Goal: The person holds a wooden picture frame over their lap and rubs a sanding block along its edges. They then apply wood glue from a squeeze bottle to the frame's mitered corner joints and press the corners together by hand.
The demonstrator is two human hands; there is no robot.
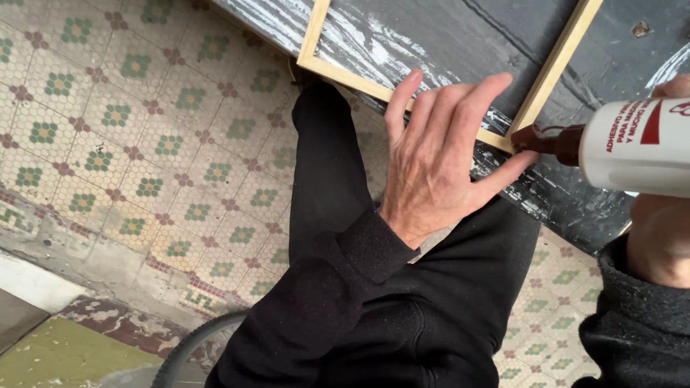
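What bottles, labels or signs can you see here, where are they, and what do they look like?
Glue bottle: at the right edge, lying sideways in the right hand; white and round, with a dark brown nozzle at the corner of the wooden frame.
Label: printed on the bottle's side; red writing and a red shape on white.
No signs or screens.
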